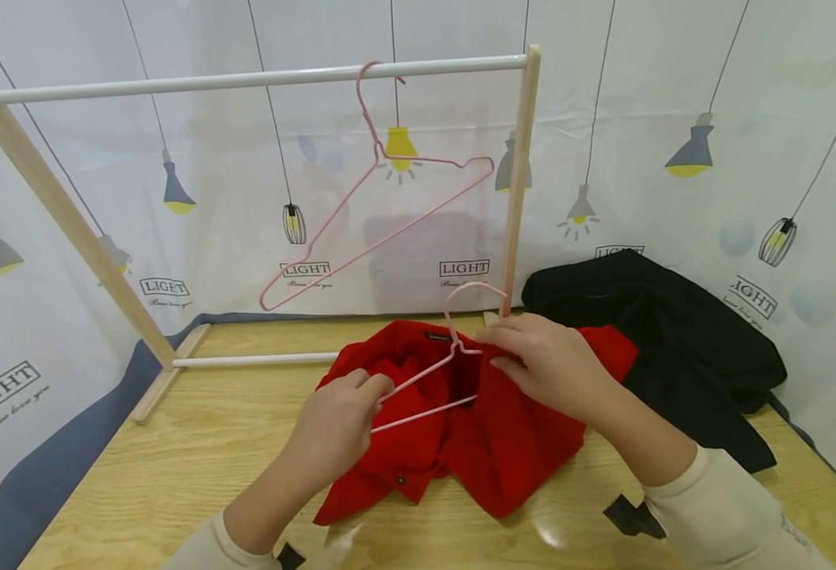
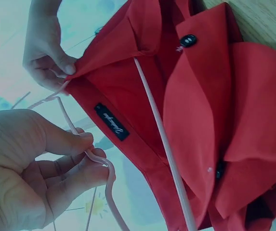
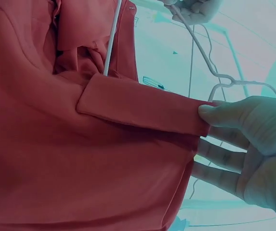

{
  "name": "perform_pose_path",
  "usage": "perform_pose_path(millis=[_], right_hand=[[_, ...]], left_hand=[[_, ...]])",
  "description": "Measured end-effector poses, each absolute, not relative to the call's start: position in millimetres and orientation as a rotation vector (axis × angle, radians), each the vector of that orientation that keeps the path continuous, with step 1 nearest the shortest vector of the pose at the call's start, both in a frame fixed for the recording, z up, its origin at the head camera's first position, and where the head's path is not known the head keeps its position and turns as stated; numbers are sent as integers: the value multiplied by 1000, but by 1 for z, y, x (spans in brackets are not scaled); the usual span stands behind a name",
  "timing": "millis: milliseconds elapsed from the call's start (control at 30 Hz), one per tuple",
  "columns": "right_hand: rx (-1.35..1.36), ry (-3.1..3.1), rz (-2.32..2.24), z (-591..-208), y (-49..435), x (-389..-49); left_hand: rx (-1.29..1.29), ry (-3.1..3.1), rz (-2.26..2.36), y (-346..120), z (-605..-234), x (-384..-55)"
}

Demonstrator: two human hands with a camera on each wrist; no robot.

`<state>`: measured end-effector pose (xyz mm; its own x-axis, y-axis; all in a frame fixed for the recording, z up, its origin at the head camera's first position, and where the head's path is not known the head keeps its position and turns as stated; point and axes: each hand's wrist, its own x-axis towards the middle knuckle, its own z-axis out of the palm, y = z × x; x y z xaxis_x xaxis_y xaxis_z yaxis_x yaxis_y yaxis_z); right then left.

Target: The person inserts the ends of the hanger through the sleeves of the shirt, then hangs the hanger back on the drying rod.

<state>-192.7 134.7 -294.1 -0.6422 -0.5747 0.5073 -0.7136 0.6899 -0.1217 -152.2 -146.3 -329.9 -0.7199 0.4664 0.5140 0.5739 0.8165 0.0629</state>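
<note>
The red garment (image 1: 532, 435) lies bunched on the tabletop (image 1: 197, 475), neckline toward 12 o'clock. A pink hanger (image 1: 425, 414) enters its neck: the end toward 3 o'clock goes in under the cloth, while much of the 9 o'clock side lies outside. The left hand (image 1: 343, 419) pinches that side's upper arm; the right hand (image 1: 549, 364) pinches the neckline edge between thumb and fingers. Fitting the garment looks about half done: one shoulder seems in, the other is left, and the hook is not on the rack (image 1: 254, 80). There, toward 12 o'clock, a second hanger (image 1: 389, 237) hangs bare. A black garment (image 1: 674, 340) lies toward 2 o'clock, not on a hanger as far as shows.
</note>
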Motion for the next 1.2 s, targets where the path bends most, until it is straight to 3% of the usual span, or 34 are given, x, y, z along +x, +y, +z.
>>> perform_pose_path(millis=[467,767,1200], right_hand=[[1018,-2511,385,-297,129,-192],[1027,-2518,335,-304,132,-192],[1073,-2456,446,-309,140,-196]], left_hand=[[-843,-2527,-331,-148,-330,-155],[-1039,-2597,-730,-172,-329,-169],[-505,-2693,-862,-228,-352,-205]])
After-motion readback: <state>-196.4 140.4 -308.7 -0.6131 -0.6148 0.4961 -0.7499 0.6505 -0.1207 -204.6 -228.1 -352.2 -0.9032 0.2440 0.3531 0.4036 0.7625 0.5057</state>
